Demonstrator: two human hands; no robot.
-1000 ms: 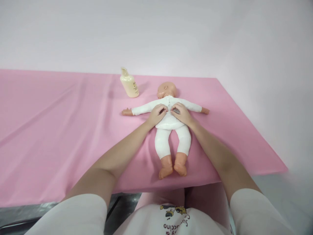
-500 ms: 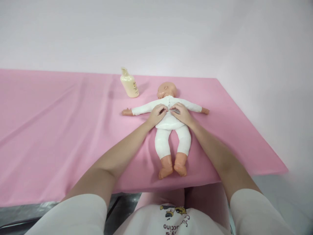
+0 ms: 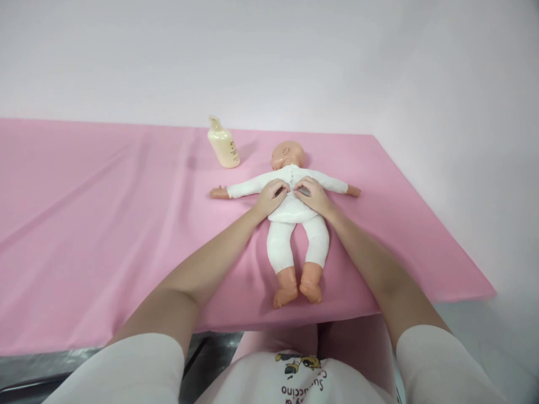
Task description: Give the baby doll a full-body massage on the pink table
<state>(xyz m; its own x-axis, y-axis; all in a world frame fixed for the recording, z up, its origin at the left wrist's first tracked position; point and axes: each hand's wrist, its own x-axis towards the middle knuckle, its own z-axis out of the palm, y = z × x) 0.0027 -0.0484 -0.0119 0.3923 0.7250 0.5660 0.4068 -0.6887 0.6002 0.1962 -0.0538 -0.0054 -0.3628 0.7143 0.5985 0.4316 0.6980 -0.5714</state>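
Note:
A baby doll with a white cloth body and bare plastic head, hands and feet lies on its front, arms spread and head turned left. On the left half of its back rests my left hand, fingers curled toward the thumb in a pinch at the cloth. My right hand mirrors it on the other half, also pinched, with a narrow gap between the two hands along the doll's back seam. The fingertips are partly hidden, so how much cloth they grip is unclear.
Beyond the doll's left arm stands a cream pump bottle. A pink cloth with soft folds covers the table, its right edge slanting down toward me. A pale wall rises behind the table.
My right hand's fingertips have shifted very slightly to the right on the doll's back. My left hand, the doll and the bottle look almost the same.

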